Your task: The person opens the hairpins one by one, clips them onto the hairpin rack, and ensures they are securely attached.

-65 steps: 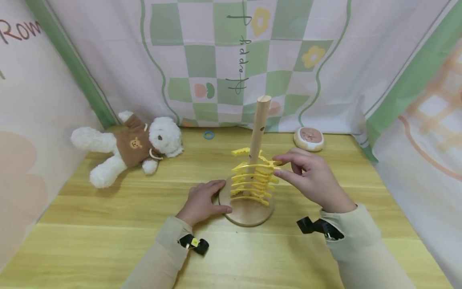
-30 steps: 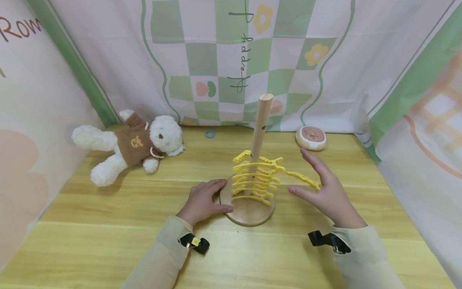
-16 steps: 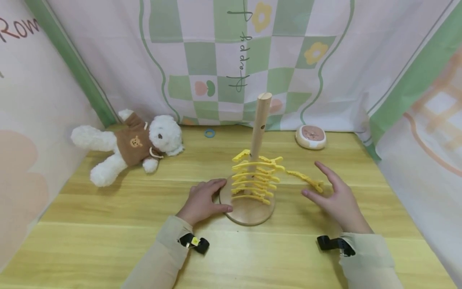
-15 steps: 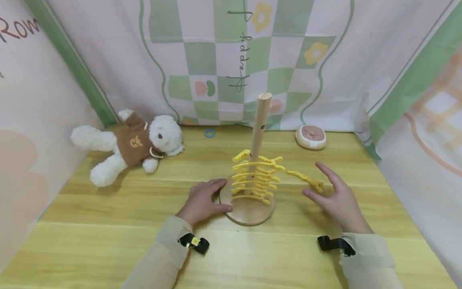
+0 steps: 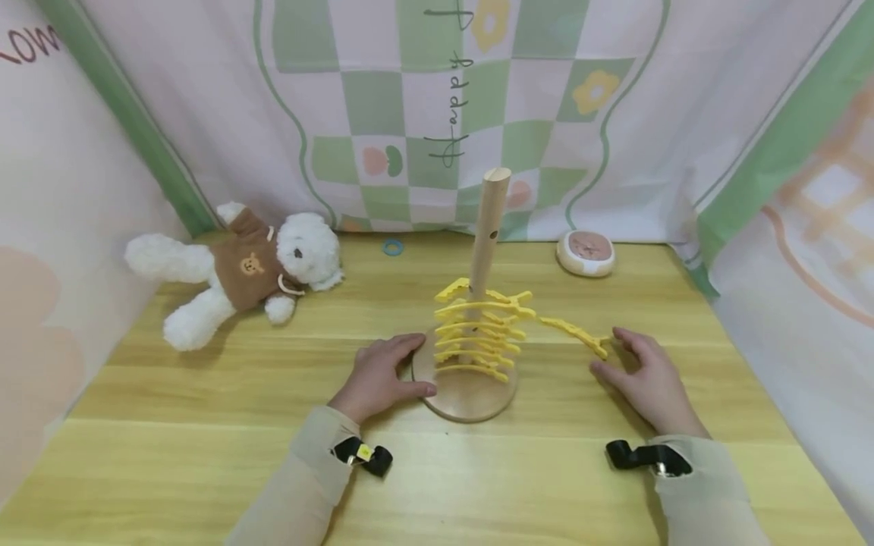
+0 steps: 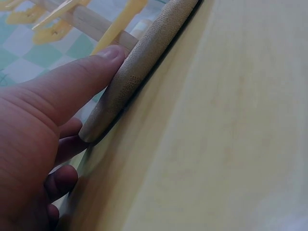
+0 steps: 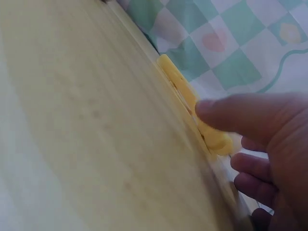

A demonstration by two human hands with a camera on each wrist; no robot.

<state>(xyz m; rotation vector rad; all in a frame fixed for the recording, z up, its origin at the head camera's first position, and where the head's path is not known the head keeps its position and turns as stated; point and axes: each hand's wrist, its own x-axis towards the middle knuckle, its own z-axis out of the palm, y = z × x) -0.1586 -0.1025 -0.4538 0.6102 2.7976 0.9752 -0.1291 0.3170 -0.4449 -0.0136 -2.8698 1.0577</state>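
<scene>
A wooden stand has an upright pole [image 5: 488,224] on a round base [image 5: 467,402]. Several yellow hair clips [image 5: 488,305] are stacked around the pole's lower half, their ends jutting right. My left hand [image 5: 375,379] holds the base by its left rim; in the left wrist view the thumb [image 6: 98,67] lies on the edge, other fingers lower beside it. To the right, one loose yellow hair clip [image 5: 573,332] lies on the table. My right hand [image 5: 652,387] is at its near end, thumb and fingers apart. In the right wrist view the thumb [image 7: 236,113] overlaps that clip [image 7: 175,82].
A white plush dog [image 5: 246,265] in a brown top lies at the back left. A blue ring [image 5: 392,247] and a round pink-and-white object [image 5: 586,253] are near the table's back edge. Printed curtains [image 5: 375,106] close off the back and sides.
My right hand has let go of the topmost clip on the pole, then moved right and down to the loose clip, its fingers drawing closer together. My left hand has stayed on the base.
</scene>
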